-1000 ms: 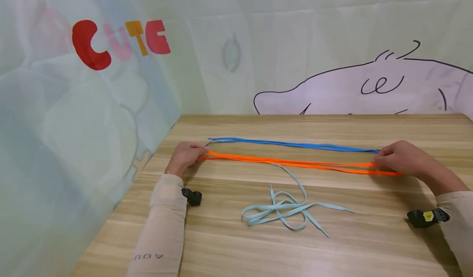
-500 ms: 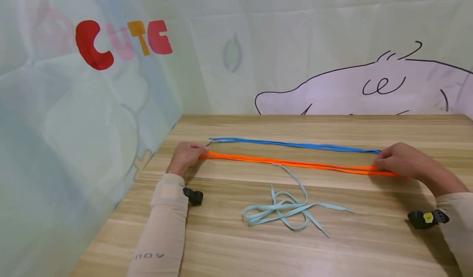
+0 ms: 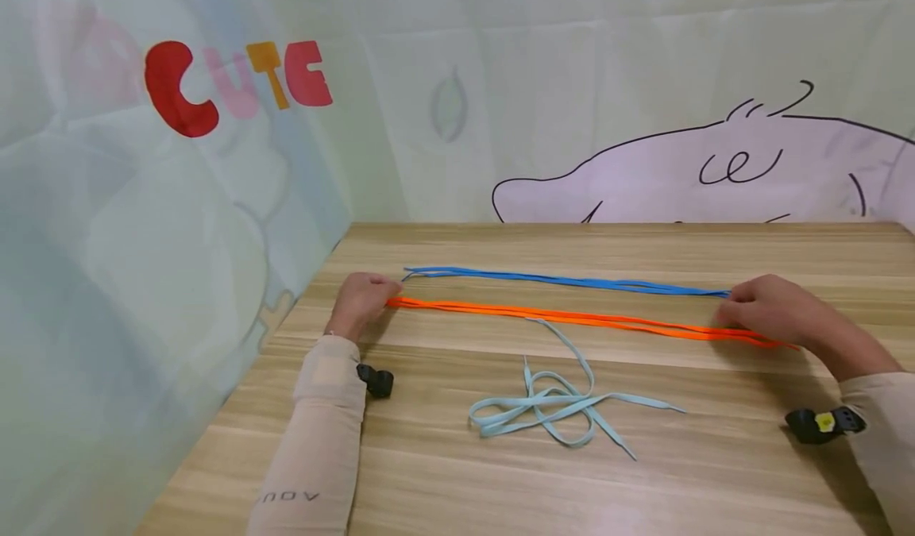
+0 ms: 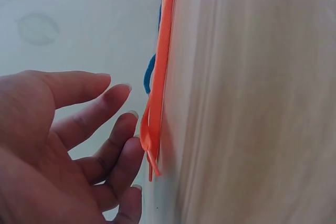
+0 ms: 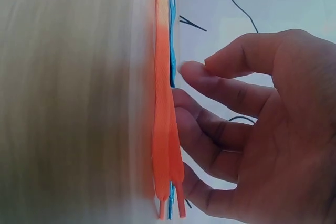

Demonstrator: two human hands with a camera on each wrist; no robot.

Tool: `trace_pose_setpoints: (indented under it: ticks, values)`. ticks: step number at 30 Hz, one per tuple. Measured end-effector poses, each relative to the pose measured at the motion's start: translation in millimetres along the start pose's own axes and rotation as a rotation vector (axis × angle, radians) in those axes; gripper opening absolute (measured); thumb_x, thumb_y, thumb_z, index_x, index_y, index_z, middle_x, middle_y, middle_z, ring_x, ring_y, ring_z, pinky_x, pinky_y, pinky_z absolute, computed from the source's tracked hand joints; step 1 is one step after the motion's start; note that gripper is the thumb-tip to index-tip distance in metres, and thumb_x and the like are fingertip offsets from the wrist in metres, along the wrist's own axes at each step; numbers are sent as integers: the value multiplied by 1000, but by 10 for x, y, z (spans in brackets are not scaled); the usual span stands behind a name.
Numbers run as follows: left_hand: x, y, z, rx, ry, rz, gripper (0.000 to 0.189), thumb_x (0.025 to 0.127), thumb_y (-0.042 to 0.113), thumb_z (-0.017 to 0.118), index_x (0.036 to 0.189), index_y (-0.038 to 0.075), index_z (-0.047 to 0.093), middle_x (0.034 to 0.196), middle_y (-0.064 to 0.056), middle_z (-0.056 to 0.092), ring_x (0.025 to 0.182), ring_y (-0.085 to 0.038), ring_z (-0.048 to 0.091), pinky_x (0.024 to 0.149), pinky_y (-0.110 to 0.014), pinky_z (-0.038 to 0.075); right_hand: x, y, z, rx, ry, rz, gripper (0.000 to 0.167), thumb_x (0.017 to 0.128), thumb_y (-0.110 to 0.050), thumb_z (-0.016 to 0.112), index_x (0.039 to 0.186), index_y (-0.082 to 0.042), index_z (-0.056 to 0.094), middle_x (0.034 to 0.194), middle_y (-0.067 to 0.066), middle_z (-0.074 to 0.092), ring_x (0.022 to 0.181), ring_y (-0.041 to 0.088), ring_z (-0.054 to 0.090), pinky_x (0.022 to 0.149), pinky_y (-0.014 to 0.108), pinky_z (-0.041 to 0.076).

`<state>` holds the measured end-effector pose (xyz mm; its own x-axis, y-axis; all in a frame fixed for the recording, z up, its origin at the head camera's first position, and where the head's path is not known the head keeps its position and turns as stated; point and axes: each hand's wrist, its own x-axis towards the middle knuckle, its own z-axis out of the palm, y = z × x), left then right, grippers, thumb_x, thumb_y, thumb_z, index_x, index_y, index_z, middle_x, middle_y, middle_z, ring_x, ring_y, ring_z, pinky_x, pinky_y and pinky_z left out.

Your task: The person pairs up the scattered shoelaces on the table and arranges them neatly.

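In the head view an orange shoelace [image 3: 529, 311], doubled into close strands, lies stretched across the table. Beyond it a blue shoelace [image 3: 565, 280] runs nearly parallel. My left hand [image 3: 363, 302] is at the orange lace's left end; the left wrist view shows its fingers [image 4: 118, 95] loosely bent beside the lace, with nothing pinched. At the other end is my right hand [image 3: 775, 310]. Its fingers [image 5: 205, 121] are relaxed against or close beside the orange lace, thumb and index holding nothing. A pale blue shoelace [image 3: 561, 409] lies in loose loops nearer me.
The wood-grain table [image 3: 443, 472] carries all three laces. A printed cloth [image 3: 400, 123] hangs behind and to the left. Black wrist cameras [image 3: 376, 380] sit on both sleeves, low over the tabletop.
The orange lace has come down from my fingers onto the table. Its right-end strands drew together and shifted slightly towards me. The blue and pale blue laces stayed put.
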<state>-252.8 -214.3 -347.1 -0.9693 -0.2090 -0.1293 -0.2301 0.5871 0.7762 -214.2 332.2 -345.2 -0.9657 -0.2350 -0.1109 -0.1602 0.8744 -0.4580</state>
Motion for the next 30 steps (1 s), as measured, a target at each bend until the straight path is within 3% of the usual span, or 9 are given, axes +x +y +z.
trace_pose_setpoints:
  ticks: [8,10,16,23,26,30]
  values:
    - [-15,68,31,77,4,44,37,98,32,61,121,5,68,128,-12,61,111,-30,53,96,-44,44,-6,-76,-17,9,62,-38,27,100,-23,56,103,1,70,83,1,62,74,20,51,65,35,42]
    - [-17,92,45,78,-3,62,37,98,33,61,120,4,68,125,-12,62,110,-30,54,94,-44,45,-9,-108,-12,20,74,-44,28,100,-22,57,106,2,69,88,3,64,77,21,53,66,35,44]
    - [-24,174,79,103,-33,142,38,100,36,58,110,3,72,91,-7,57,95,-28,53,76,-37,41,-11,-223,7,42,83,-62,28,100,-21,57,109,3,68,95,6,66,81,23,55,67,35,47]
    - [-28,256,169,144,-107,174,36,100,38,58,104,6,73,104,-7,65,92,-25,55,76,-36,43,-29,-338,27,56,116,-71,26,100,-20,58,108,1,68,91,7,64,79,23,52,64,35,44]
    - [-32,285,223,164,-148,183,34,101,36,58,104,5,73,100,-8,67,86,-25,58,74,-35,44,-46,-405,39,74,124,-79,23,100,-20,58,108,-1,69,89,7,62,79,23,52,63,34,44]
    - [-63,346,277,180,-202,206,34,102,33,58,112,4,71,101,-9,68,85,-25,63,78,-36,48,-61,-473,51,85,132,-114,21,101,-19,58,106,-2,69,86,5,61,75,21,51,61,33,43]
